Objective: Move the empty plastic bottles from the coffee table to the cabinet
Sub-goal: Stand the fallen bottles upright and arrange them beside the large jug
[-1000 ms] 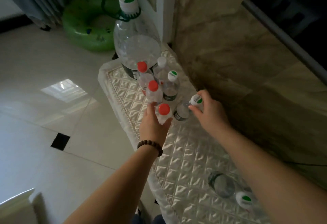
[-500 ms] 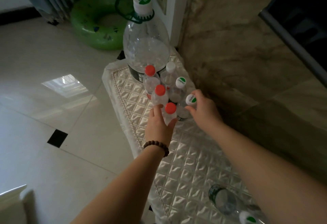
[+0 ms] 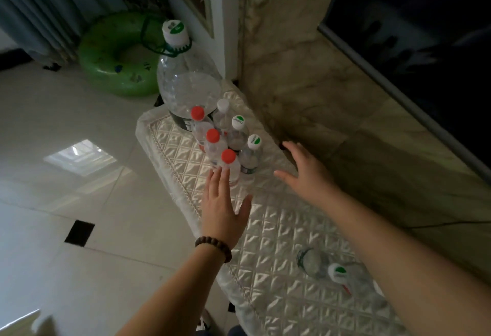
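Observation:
Several small empty plastic bottles stand clustered at the far end of the cabinet top (image 3: 279, 232), which has a quilted white cover. The nearest has a red cap (image 3: 229, 161); beside it stands a white-and-green-capped one (image 3: 251, 153). A big empty jug (image 3: 186, 80) rises behind them. My left hand (image 3: 221, 206), with a bead bracelet at the wrist, is open, its fingertips just short of the nearest red-capped bottle. My right hand (image 3: 305, 173) is open too, apart from the bottles on their right. Another bottle (image 3: 322, 266) lies on its side near my right forearm.
A marble wall (image 3: 305, 83) runs along the cabinet's right side, with a dark screen (image 3: 425, 30) above it. A green swim ring (image 3: 117, 54) lies on the tiled floor beyond the cabinet, beside curtains (image 3: 39, 8).
Both hands have let go of the bottles they held and drawn back, fingers spread. The red-capped and green-capped bottles now stand on their own in the cluster.

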Demonstrator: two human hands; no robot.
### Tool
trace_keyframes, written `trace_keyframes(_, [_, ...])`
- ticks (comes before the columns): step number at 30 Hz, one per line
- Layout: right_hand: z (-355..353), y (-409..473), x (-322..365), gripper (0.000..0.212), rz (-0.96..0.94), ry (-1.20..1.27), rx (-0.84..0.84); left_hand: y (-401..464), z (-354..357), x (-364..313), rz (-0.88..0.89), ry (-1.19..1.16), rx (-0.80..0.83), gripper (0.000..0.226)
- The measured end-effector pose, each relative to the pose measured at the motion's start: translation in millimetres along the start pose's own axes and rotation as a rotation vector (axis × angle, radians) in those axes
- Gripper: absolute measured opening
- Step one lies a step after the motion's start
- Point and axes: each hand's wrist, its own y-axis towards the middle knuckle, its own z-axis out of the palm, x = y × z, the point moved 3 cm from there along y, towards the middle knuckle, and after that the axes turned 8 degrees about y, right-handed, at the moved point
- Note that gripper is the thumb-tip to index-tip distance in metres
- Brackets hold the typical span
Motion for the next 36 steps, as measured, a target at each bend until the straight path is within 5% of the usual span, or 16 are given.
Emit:
trace_keyframes(12, [-48, -158, -104, 0.06, 0.185, 0.1, -0.207, -86, 49, -81, 0.439, 0.131, 0.617, 0.1])
trace_keyframes(21, [-30, -234, -155, 0.068, 0.348, 0.164, -0.241, -107, 88, -97, 0.36, 0.136, 0.706, 0.092])
trace_keyframes(36, [3, -225, -164, 0.075, 0.453, 0.247, -0.224, -91, 97, -89, 0.142, -0.086, 0.595, 0.042])
